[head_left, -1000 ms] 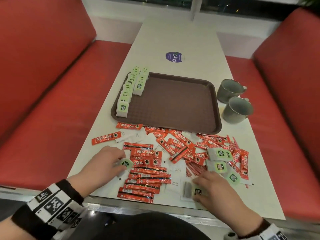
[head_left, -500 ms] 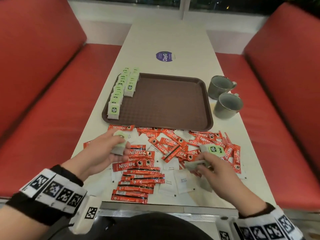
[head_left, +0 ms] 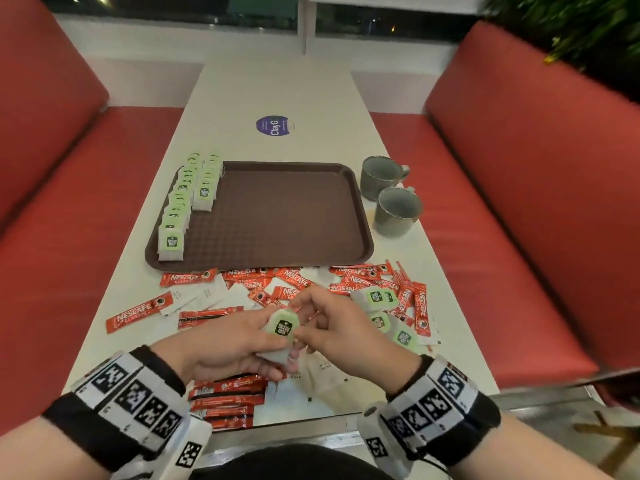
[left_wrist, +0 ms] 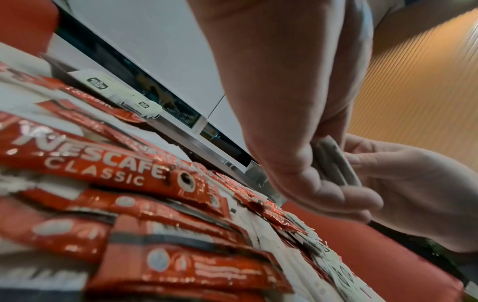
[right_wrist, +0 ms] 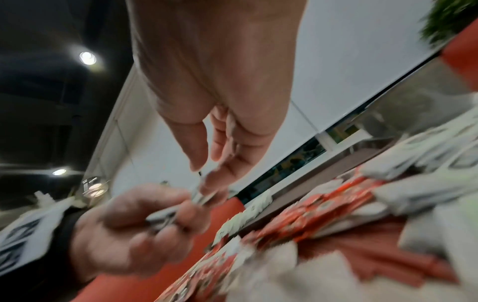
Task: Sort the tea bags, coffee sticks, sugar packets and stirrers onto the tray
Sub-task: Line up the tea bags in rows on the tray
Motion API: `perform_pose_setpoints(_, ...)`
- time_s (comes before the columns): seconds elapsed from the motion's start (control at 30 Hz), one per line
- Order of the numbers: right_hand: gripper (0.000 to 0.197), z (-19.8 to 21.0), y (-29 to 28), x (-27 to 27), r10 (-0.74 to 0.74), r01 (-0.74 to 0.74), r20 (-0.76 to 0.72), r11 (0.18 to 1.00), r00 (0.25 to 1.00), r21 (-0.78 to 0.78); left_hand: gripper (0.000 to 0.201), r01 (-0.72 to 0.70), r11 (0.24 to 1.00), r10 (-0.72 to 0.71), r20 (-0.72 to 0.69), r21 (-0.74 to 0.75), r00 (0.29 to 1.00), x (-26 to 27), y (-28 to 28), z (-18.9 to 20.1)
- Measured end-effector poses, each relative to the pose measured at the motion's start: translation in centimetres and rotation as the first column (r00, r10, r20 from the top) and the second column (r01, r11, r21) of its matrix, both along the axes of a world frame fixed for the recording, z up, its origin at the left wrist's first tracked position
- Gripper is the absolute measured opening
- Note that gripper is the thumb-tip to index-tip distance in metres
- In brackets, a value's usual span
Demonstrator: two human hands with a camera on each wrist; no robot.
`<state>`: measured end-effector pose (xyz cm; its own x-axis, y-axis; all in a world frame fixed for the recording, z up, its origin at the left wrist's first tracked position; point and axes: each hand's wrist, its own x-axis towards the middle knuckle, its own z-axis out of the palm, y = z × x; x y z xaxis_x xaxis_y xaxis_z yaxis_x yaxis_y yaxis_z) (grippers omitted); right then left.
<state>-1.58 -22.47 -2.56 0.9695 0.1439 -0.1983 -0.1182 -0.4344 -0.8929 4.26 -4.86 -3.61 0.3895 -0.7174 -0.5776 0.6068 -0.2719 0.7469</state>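
The left hand (head_left: 228, 344) is raised just above the long white surface (head_left: 277, 88), its fingers curled round a small stack of white paper tea bags with green labels (head_left: 282, 329); the left wrist view shows several thin bags pressed edge to edge between thumb and fingers. The right hand (head_left: 332, 327) meets it from the right, its fingertips touching the same stack, though whether they pinch it or only touch it cannot be told, since the right wrist view is blurred.

Beneath and around both hands lies a loose scatter of red foil Nescafe coffee sticks (head_left: 138, 315) mixed with flat white paper sugar packets (head_left: 207, 294). Just right of the right hand three more green-labelled loose tea bags (head_left: 375, 299) lie on the pile. A neater bundle of red sticks (head_left: 228, 400) sits under the left wrist, near the surface's front edge.

Beyond the hands, past the scatter, sits the dark brown rectangular plastic tray (head_left: 287, 216). Two rows of upright green-labelled tea bags (head_left: 180, 209) stand along its left side, the longer row against the left rim. Farther off to the right of the right hand, beside the tray's right rim, two grey ceramic mugs (head_left: 394, 209) stand next to each other. A round purple sticker (head_left: 273, 125) marks the surface behind the tray, and red padded benches (head_left: 519, 202) flank both sides.
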Motion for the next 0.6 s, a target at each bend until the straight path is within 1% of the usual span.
perform_pose_setpoints(0.03,0.031,0.0,-0.9,0.1,-0.034,0.035,0.014,0.999,0.999,-0.031,0.033,-0.066,0.998,0.066,-0.021,0.017,0.998,0.0,0.0,-0.1)
perform_pose_setpoints(0.07,0.028,0.0,-2.2,0.4,-0.096,0.101,0.042,0.989,0.994,-0.113,0.030,-0.131,0.991,0.132,-0.024,0.031,0.991,0.0,0.1,-0.3)
perform_pose_setpoints(0.1,0.026,-0.2,-3.8,0.7,-0.170,0.183,0.076,0.956,0.983,-0.231,0.029,-0.191,0.981,0.191,-0.007,0.043,0.982,0.1,0.1,-0.4)
perform_pose_setpoints(0.13,0.027,-0.4,-5.8,1.1,-0.228,0.248,0.098,0.897,0.969,-0.366,0.028,-0.238,0.970,0.237,0.023,0.049,0.971,0.1,0.2,-0.4)
perform_pose_setpoints(0.17,0.030,-0.7,-7.6,1.5,-0.261,0.276,0.100,0.826,0.960,-0.491,0.026,-0.283,0.958,0.280,0.051,0.048,0.959,0.0,0.2,-0.4)
perform_pose_setpoints(0.23,0.039,-1.8,-10.3,2.1,-0.273,0.223,0.032,0.706,0.961,-0.673,0.022,-0.348,0.936,0.344,0.078,0.053,0.936,-0.1,0.4,-0.5)
perform_pose_setpoints(0.27,0.041,-2.3,-11.0,2.3,-0.280,0.186,-0.015,0.676,0.960,-0.713,0.021,-0.366,0.929,0.361,0.079,0.061,0.929,-0.2,0.5,-0.6)
perform_pose_setpoints(0.33,0.039,-3.0,-11.5,2.6,-0.302,0.165,-0.066,0.676,0.951,-0.719,0.020,-0.364,0.928,0.359,0.074,0.076,0.931,-0.5,0.7,-0.7)
perform_pose_setpoints(0.4,0.042,-3.2,-11.4,2.9,-0.311,0.176,-0.066,0.686,0.948,-0.706,0.019,-0.353,0.931,0.346,0.081,0.093,0.935,-0.9,0.7,-0.8)
perform_pose_setpoints(0.5,0.048,-3.3,-10.8,3.1,-0.296,0.144,-0.084,0.670,0.952,-0.728,0.019,-0.374,0.920,0.365,0.094,0.114,0.926,-1.2,0.4,-0.9)
perform_pose_setpoints(0.6,0.046,-3.4,-10.5,3.2,-0.283,0.114,-0.111,0.671,0.953,-0.733,0.022,-0.401,0.909,0.392,0.091,0.115,0.915,-1.4,0.0,-0.9)
